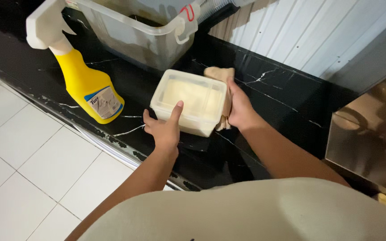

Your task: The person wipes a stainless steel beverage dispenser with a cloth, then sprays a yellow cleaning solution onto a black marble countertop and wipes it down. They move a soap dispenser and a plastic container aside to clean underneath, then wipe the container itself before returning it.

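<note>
A small translucent plastic container (193, 100) rests upside down on the black marble counter (287, 96). My left hand (162, 128) grips its near left corner, thumb up on the base. My right hand (239, 109) presses a beige cloth (220, 73) against the container's right side. The cloth shows above the hand and hangs a little below it.
A yellow spray bottle (88, 85) with a white trigger head stands left of the container. A large clear plastic tub (135, 31) sits behind it. A shiny steel appliance (371, 134) is at the right. White floor tiles (27, 160) lie beyond the counter edge on the left.
</note>
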